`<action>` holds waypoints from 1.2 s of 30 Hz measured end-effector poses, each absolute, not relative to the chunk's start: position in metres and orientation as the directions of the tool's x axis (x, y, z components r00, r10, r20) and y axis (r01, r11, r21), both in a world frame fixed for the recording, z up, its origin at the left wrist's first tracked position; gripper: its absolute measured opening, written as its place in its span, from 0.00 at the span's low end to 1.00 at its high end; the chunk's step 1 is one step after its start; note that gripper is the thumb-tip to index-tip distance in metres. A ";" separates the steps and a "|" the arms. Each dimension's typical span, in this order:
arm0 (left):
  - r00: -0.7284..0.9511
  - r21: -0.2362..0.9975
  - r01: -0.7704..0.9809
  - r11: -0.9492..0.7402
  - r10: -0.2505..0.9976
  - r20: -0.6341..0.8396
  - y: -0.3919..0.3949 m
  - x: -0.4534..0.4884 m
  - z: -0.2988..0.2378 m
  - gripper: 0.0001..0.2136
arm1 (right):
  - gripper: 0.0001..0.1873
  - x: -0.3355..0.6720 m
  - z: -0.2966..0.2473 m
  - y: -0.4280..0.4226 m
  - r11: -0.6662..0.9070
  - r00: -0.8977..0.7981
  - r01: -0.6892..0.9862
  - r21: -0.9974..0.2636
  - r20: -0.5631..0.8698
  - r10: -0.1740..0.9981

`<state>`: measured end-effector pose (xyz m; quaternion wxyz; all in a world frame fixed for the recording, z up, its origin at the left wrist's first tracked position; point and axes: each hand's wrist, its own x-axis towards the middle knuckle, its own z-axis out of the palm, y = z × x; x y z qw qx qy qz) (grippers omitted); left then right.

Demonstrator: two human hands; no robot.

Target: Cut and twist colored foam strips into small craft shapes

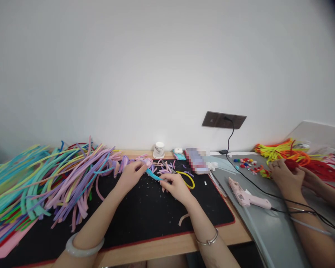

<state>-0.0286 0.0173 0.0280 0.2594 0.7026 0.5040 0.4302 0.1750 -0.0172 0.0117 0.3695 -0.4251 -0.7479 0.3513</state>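
Observation:
My left hand (132,175) pinches the upper left end of a short bundle of blue pipe cleaners (154,175) above the black mat. My right hand (176,187) has its fingers closed on the lower right end of the same blue pipe cleaners. A curved yellow pipe cleaner (192,181) lies behind my right hand; whether it touches the fingers is hidden. Short pink and purple pieces (167,166) lie scattered just beyond both hands. One bent pinkish-beige piece (183,219) rests by my right wrist.
A large pile of coloured pipe cleaners (69,182) covers the left side. Along the wall stand a paper cup (159,149) and a white case (178,150). On the right lie a pink glue gun (247,197), its black cable (257,189) and pompoms (245,162), near another person's hands (289,178).

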 end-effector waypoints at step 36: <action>0.461 0.747 -0.572 0.340 0.886 -0.050 -0.019 0.026 0.019 0.11 | 0.13 0.160 0.015 -0.019 0.136 -0.011 -0.468 -0.873 0.160 0.987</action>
